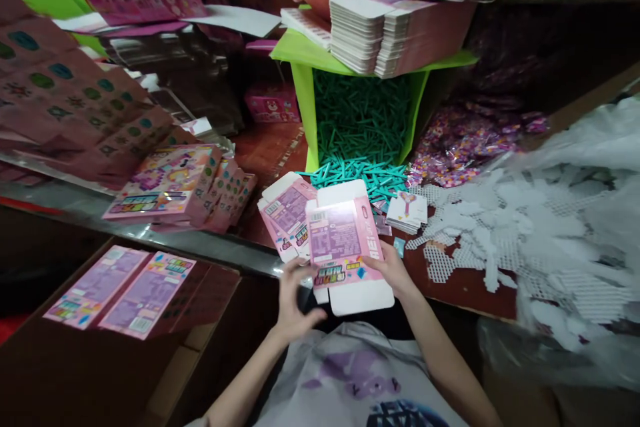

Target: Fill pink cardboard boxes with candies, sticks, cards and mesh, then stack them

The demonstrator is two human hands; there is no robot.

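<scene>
Box in hand: a pink carton (345,247) is being held just above the near edge of the table (465,287), printed back face up, its white end flaps standing open at top and bottom
Left hand: the left hand (295,303) is reaching to the lower left corner of the pink carton, fingers curled and touching its edge; whether it is truly pinching the card cannot be told
Right hand: the right hand (395,270) is gripping the carton's right side, thumb lying on the printed face
Close by: a second flat carton (283,213) is lying half under the held one, on its left; teal sticks (370,173) are spilling out of a green box (305,100) just behind; a small pile of cards (407,210) is sitting to the right, near white mesh pieces (500,227)
Further off: finished pink boxes (170,183) are stacking up at the left, two more (125,290) are lying in a brown carton (210,320) below the table, and a stack of flat blanks (380,30) is resting on top of the green box
Risk, as a judgement: with the bottom flap hanging open and only one hand clearly gripping, the carton could be twisting or creasing, and anything slipped inside could be dropping straight through
Risk from clutter: the loose sticks are lying so near that a sweep of the carton could be scattering them over the table edge
</scene>
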